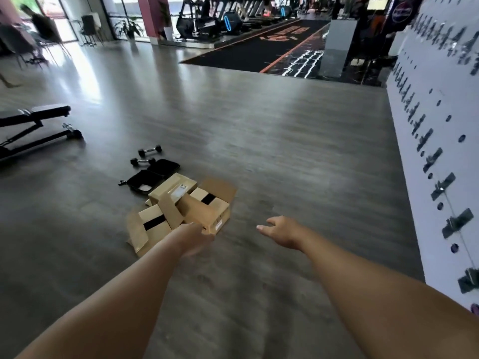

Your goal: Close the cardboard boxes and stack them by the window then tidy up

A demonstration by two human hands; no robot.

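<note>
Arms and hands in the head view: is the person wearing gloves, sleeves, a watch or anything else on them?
Nothing worn shows. The left hand and right hand are bare, without gloves. Both forearms are uncovered as far up as the frame shows, with no sleeve, watch, band or marking visible. The left hand is motion-blurred, so rings cannot be ruled out.

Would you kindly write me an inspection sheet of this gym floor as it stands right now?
Surface: grey wood-look floor, glossy with window glare.
Job's things: a huddle of cardboard boxes on the floor, flaps open, some tilted against each other; none stacked.
Clutter: two dumbbells and an open black case just behind the boxes.
Hands: left hand at the near corner of the boxes, blurred, grip unclear; right hand in the air beside them, fingers relaxed, holding nothing.
Cables: nothing seen.
Surroundings: weight bench at left, white lettered wall at right, treadmills and windows far behind.
</note>
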